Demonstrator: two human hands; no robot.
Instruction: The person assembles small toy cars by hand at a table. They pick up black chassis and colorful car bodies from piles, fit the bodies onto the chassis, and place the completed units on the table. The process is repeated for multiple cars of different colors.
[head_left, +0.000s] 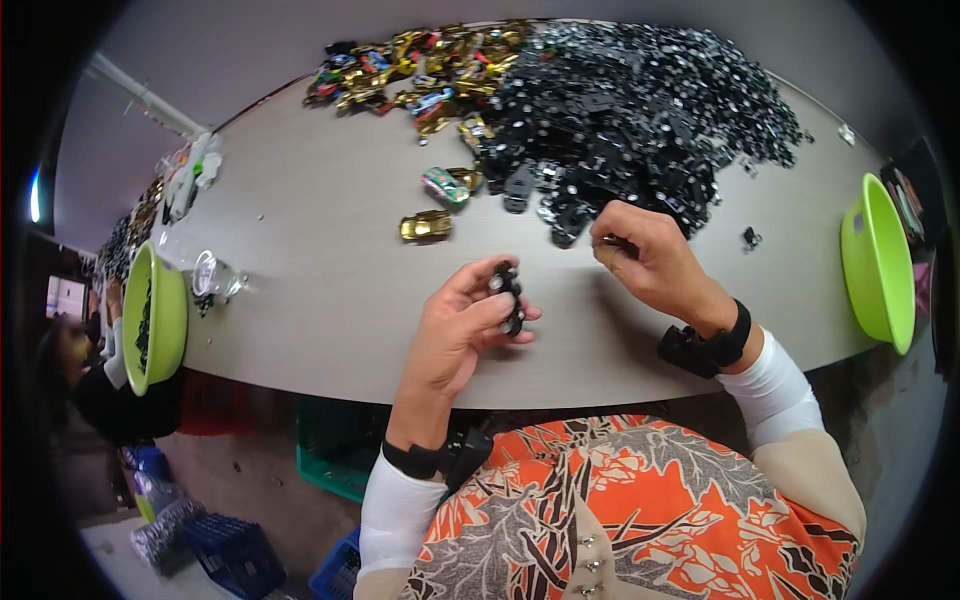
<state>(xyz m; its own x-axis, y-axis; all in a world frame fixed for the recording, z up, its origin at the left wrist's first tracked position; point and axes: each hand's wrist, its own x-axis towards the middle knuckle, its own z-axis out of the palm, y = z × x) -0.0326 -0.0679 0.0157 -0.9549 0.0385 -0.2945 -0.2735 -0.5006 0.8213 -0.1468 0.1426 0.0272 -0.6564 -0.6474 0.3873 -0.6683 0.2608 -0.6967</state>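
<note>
Between the thumb and fingers of my left hand is a black toy car chassis with small wheels, held on edge above the table. My right hand is closed in a pinch at the near edge of the pile of black toy car chassis. What its fingertips hold is mostly hidden. A gold toy car body lies on the table beyond my left hand. Behind it rests a green and red toy car body, touching another gold one.
Gold and coloured car bodies are heaped at the far left of the black pile. A green basin stands at the right edge, another green basin at the left. Near that is a clear plastic cup. Another person sits at far left.
</note>
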